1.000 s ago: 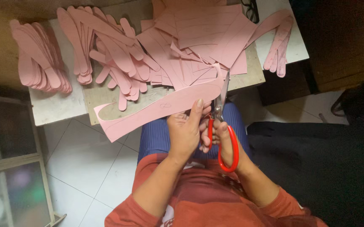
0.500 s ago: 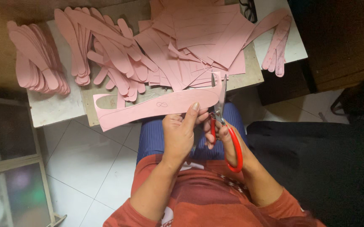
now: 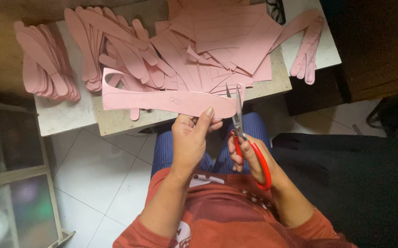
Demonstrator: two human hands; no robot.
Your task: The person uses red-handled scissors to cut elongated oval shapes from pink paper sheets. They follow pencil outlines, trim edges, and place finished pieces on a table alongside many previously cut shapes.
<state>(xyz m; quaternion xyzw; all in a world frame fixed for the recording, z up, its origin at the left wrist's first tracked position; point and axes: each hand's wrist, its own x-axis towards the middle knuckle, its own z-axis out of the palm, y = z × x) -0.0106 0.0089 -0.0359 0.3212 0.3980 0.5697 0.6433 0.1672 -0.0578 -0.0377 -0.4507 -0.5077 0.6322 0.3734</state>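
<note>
My left hand (image 3: pixel 190 138) pinches the right end of a long pink insole-shaped sheet (image 3: pixel 162 99) that stretches level to the left, over the table's front edge. My right hand (image 3: pixel 249 158) grips red-handled scissors (image 3: pixel 247 138). Their blades are parted and point upward at the sheet's rounded right tip. Both hands are above my lap, just in front of the table (image 3: pixel 65 117).
Piles of cut pink insole shapes (image 3: pixel 47 64) lie at the left and middle of the table. A heap of pink offcut sheets (image 3: pixel 226 41) covers the back right. More pink strips (image 3: pixel 307 46) lie at the far right. A dark cabinet (image 3: pixel 373 50) stands beside the table.
The pink sheet has swung from tilted down-left to level and has risen toward the table. The scissors have moved round to its right tip.
</note>
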